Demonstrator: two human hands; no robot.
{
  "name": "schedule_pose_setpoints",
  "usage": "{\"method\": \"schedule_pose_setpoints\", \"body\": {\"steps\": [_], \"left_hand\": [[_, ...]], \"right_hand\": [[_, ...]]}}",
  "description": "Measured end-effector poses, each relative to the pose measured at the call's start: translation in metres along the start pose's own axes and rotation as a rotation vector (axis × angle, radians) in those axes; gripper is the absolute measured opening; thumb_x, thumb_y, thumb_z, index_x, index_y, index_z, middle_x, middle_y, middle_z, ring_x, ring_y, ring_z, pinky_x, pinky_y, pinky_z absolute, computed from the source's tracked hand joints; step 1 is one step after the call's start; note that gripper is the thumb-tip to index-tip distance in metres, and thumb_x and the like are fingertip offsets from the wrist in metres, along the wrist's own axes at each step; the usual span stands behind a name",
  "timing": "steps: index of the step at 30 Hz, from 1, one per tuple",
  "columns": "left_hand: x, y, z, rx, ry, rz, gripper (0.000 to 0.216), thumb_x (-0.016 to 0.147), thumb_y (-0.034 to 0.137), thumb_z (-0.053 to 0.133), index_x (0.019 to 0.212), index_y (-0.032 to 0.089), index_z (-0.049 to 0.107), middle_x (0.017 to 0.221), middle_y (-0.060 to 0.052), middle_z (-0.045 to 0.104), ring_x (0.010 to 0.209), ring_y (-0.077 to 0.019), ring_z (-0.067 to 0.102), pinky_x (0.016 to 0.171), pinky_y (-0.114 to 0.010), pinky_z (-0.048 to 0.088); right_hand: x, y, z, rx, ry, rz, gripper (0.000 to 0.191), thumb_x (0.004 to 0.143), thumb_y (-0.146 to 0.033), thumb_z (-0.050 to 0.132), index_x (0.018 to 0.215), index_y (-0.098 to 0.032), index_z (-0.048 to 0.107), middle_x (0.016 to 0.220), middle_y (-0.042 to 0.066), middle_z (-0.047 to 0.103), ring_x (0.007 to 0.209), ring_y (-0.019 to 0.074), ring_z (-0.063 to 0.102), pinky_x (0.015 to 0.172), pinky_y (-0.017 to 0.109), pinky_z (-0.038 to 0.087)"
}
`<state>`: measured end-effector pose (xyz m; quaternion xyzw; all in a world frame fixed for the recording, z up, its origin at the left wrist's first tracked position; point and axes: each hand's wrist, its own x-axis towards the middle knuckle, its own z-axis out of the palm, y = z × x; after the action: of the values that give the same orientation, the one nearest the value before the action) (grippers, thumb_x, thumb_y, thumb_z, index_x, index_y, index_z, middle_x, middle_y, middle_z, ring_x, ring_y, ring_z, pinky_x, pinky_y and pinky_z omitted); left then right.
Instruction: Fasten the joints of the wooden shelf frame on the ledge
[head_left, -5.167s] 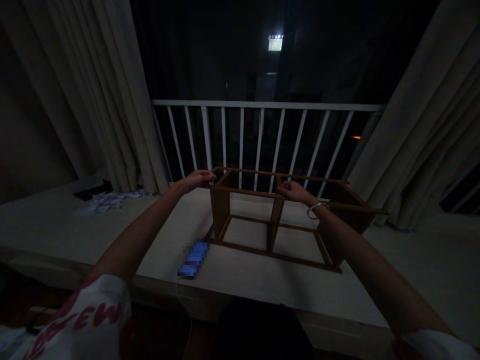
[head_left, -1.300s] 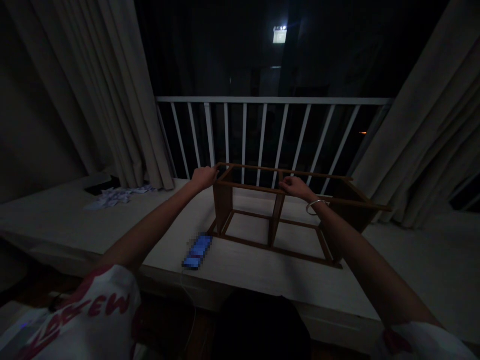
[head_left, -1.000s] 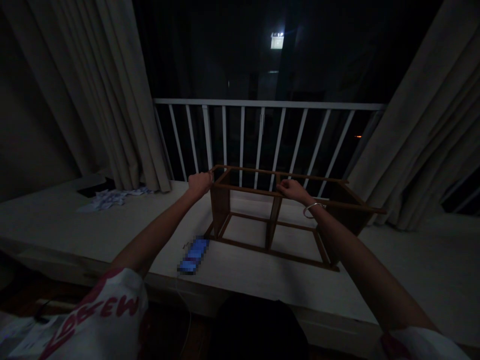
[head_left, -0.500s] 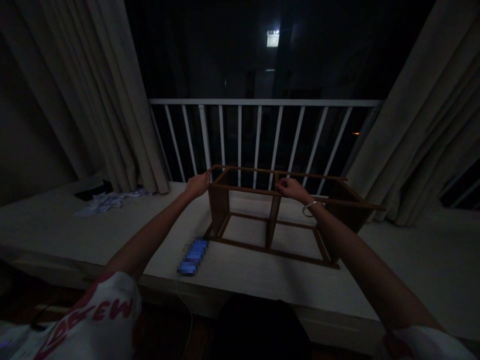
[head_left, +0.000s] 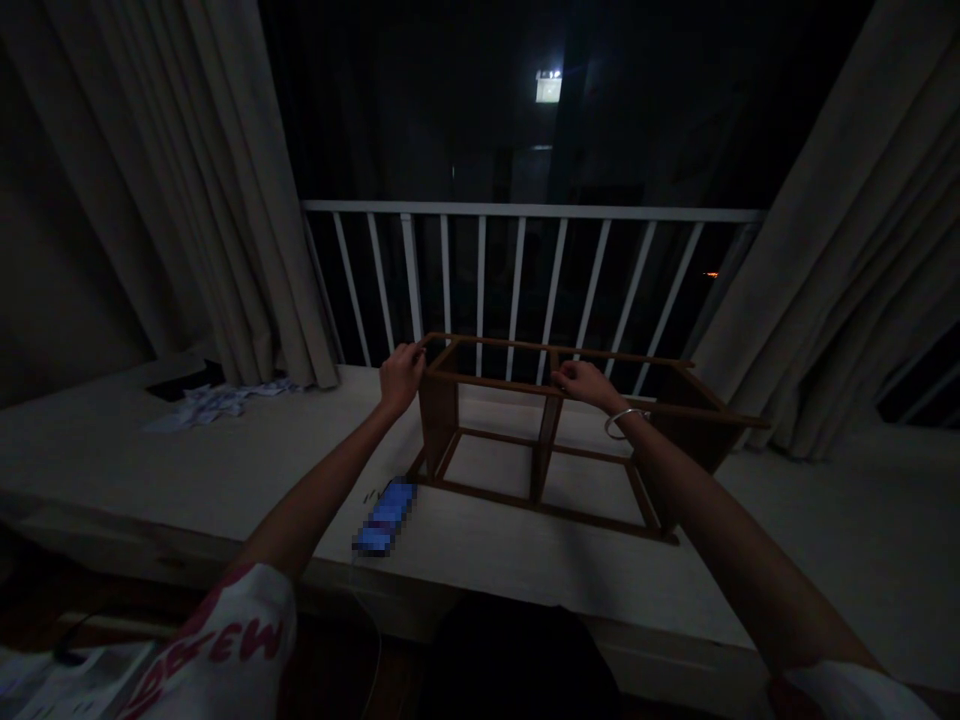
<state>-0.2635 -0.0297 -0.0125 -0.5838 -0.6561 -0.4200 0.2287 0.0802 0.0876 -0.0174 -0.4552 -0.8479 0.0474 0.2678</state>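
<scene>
A brown wooden frame [head_left: 487, 382], open like a shelf skeleton with two bays, stands on a pale platform [head_left: 525, 555] in a dim room. My left hand [head_left: 401, 373] is closed at the frame's top left corner, fingers pinched on something small I cannot make out. My right hand [head_left: 583, 382], with a metal bangle [head_left: 624, 424] on the wrist, is closed on the top rail above the middle upright. A phone [head_left: 384, 517] with a lit blue screen lies on the platform by the frame's near left foot.
A white balcony railing [head_left: 525, 212] runs behind the frame, with darkness beyond. Pale curtains [head_left: 225, 180] hang at both sides. Crumpled papers [head_left: 210, 402] and a dark flat object [head_left: 184, 380] lie at the far left. A cable [head_left: 371, 640] hangs from the phone over the platform edge.
My left hand has shifted slightly at the frame's left corner and turned at the wrist. My right hand has stayed on the top rail. The frame has not moved.
</scene>
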Motion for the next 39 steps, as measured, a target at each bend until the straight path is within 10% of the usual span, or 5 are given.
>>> {"method": "schedule_pose_setpoints", "body": {"steps": [20,33,39], "left_hand": [[0.003,-0.02,0.023,0.004,0.136,0.098,0.02,0.084,0.03,0.039,0.084,0.016,0.054,0.079,-0.006,0.059,0.074,-0.016,0.056,0.065,-0.025,0.037],[0.015,-0.022,0.001,-0.37,-0.159,-0.137,0.021,0.074,0.031,0.048,0.082,0.015,0.058,0.072,-0.003,0.064,0.066,-0.0142,0.058,0.061,-0.024,0.044],[0.018,-0.008,-0.014,-0.201,-0.171,-0.148,0.017,0.073,0.028,0.048,0.078,0.016,0.059,0.072,-0.004,0.065,0.071,-0.0172,0.059,0.064,-0.026,0.043]], "right_hand": [[0.001,0.0,-0.004,-0.055,0.012,0.015,0.034,0.081,-0.044,0.042,0.077,-0.017,0.062,0.072,0.005,0.062,0.063,0.0126,0.053,0.055,0.021,0.031],[-0.001,-0.001,-0.004,-0.071,0.041,-0.02,0.034,0.081,-0.045,0.041,0.073,-0.017,0.06,0.069,0.005,0.061,0.062,0.0128,0.053,0.053,0.021,0.03],[-0.001,-0.001,-0.005,-0.09,0.047,-0.008,0.034,0.081,-0.044,0.041,0.073,-0.017,0.06,0.071,0.005,0.061,0.062,0.0129,0.053,0.052,0.022,0.029]]}}
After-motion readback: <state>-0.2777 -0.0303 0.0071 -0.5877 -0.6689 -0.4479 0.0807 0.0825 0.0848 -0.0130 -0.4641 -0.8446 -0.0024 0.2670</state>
